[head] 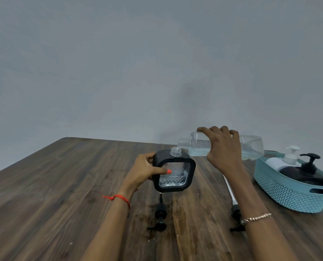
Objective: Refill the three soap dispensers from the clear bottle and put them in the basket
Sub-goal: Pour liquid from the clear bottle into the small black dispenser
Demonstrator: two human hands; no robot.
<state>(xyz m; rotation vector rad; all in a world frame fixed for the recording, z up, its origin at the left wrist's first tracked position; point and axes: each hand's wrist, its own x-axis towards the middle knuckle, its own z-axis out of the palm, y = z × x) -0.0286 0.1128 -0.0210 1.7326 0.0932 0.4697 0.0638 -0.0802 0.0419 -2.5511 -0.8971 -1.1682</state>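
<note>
My right hand (221, 147) grips the clear bottle (251, 146), which lies tipped on its side with its open mouth over the neck of a black-framed, cut-glass soap dispenser (175, 174). My left hand (146, 171) holds that dispenser upright on the table, thumb across its glass face. The dispenser has no pump in it. Clear liquid pools along the bottle's lower side. A teal basket (288, 194) at the right holds a white dispenser (283, 161) and a dark dispenser (307, 174), both with pumps on.
Two loose black pumps lie on the wooden table (62, 185): one (159, 215) just in front of the dispenser, another (236, 217) with a long white tube under my right forearm. A grey wall stands behind the table's far edge.
</note>
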